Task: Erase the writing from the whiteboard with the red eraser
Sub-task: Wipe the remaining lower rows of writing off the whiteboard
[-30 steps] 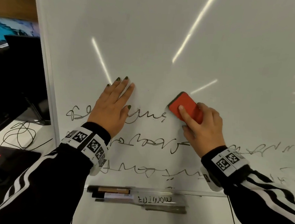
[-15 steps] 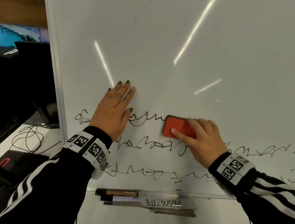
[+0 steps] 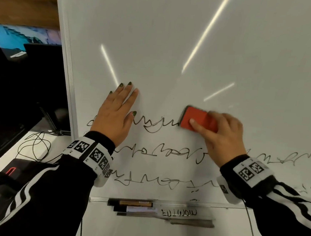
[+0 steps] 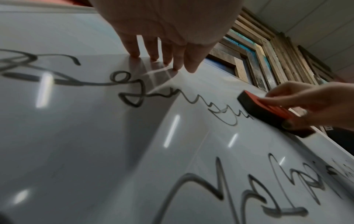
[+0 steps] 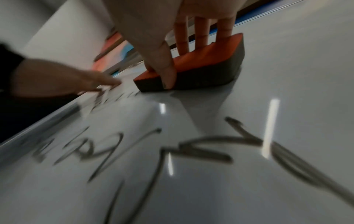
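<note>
The whiteboard carries three rows of black scribbled writing. My right hand grips the red eraser, thumb on its lower edge and fingers over its top, and presses it flat against the right end of the top row. The right wrist view shows the eraser with its dark felt face on the board, under my right hand. My left hand lies flat on the board over the left part of the top row, fingers straight. In the left wrist view its fingertips touch the board, the eraser to their right.
A tray under the board holds markers. The board's metal left frame borders a white desk with tangled cables and a black monitor. More scribbles run off to the right.
My right hand brought the eraser down from above the top row onto that row's right end and levelled it. The left hand stayed flat on the board.
</note>
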`<state>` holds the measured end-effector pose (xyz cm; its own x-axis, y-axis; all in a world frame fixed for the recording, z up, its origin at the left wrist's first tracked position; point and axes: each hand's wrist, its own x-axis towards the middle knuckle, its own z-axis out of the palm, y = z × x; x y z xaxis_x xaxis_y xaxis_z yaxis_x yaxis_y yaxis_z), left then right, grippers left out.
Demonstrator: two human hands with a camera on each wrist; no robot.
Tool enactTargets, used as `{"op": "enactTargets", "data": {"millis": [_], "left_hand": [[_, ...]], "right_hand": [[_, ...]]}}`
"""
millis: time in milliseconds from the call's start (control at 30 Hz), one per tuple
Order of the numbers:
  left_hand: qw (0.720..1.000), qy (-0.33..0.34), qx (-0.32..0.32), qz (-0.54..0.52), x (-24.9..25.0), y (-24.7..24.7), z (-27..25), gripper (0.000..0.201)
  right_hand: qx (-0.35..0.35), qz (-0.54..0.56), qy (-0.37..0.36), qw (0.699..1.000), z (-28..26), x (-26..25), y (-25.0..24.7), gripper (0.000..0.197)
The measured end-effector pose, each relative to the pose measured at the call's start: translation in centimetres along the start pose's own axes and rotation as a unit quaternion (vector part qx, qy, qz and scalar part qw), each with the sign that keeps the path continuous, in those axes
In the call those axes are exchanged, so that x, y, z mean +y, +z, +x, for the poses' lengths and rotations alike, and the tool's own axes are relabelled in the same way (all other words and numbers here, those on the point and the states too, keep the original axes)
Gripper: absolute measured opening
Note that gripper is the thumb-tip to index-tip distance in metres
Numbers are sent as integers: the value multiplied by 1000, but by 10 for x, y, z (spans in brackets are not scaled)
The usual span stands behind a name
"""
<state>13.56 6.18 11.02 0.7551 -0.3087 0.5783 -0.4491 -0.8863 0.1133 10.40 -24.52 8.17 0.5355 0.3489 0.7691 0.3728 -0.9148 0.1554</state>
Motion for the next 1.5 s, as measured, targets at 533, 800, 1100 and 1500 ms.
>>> {"op": "enactTargets", "data": {"millis": [533, 800, 1100, 1500], "left_hand": [[1000, 8, -1, -1, -6, 6, -2, 57], [1000, 13, -1, -3, -9, 6, -3, 57], [1000, 8, -1, 3, -4, 7, -2, 58], [1000, 11, -11, 6, -8, 4, -1, 57]], "right_hand": [[-14, 2, -14, 1000, 7, -44, 17, 61], [20, 20, 106, 994, 16, -38, 8, 64], [-80, 42, -52, 995, 20, -82, 18, 57], [-82, 15, 9, 996, 24, -95, 15, 70]]}}
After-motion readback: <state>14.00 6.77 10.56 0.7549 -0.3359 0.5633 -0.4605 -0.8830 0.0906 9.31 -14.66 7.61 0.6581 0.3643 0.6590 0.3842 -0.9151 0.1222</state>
